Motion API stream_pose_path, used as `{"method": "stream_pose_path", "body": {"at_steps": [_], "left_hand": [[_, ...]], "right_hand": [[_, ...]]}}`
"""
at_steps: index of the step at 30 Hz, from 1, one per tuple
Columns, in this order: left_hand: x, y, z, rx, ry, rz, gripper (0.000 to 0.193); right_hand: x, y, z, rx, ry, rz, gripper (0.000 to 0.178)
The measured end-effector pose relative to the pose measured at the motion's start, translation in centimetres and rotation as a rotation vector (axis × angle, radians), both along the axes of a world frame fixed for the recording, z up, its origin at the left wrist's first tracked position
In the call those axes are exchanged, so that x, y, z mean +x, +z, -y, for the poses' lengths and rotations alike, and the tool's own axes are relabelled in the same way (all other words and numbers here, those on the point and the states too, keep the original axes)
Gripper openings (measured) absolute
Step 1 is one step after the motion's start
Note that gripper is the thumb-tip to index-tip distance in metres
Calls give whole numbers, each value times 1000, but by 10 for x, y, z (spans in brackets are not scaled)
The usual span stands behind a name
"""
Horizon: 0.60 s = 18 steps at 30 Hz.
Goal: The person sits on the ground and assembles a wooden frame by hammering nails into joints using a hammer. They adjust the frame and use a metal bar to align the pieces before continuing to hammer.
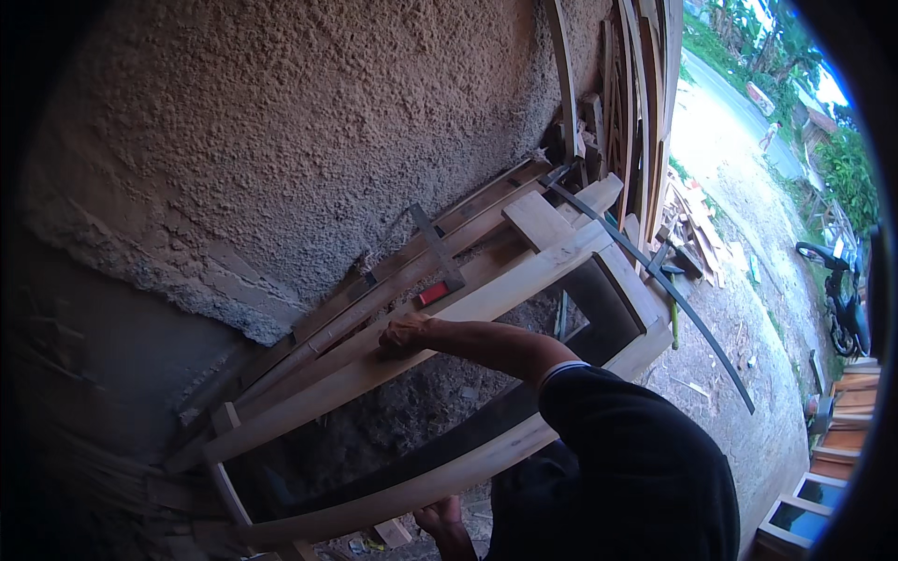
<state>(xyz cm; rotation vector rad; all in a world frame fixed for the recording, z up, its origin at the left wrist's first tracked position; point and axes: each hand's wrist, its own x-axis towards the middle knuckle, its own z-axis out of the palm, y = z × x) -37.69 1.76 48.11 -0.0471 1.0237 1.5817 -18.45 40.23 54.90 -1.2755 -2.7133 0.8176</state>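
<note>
In the head view, a long wooden frame [524, 280] slants across the middle, from low on the left to higher on the right. The right hand [407, 335] is on its upper long side. Those fingers are bent in on the wood — I cannot tell if they squeeze the wood or something small under them. The left hand [440, 512] is at the lower long side, just beside its outer edge. I cannot tell if its fingers hold the wood or are loose.

Above the right hand, a metal square [436, 245] with a red part lies across some wood. Any marks on it are too small to read. A short wood block [538, 221] sits near the frame's top right end. A long dark metal bar [708, 344] pokes out past that end, close to a thin green handle [674, 327].

Behind is a rough brown wall [281, 103]. Tall wood strips [645, 103] stand beside it. Scraps of wood [694, 220] lie on the ground, and a motorbike [842, 294] is far right — any writing out there is too blurry to read.
</note>
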Motion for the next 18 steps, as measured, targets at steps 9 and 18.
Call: {"method": "stream_pose_path", "body": {"at_steps": [9, 18], "left_hand": [[-12, -15, -22, -212, 101, 467, 46], [-27, 5, -10, -453, 47, 348, 49]], "right_hand": [[4, -31, -18, 24, 16, 27, 43], [30, -26, -29, 30, -473, -158, 38]]}}
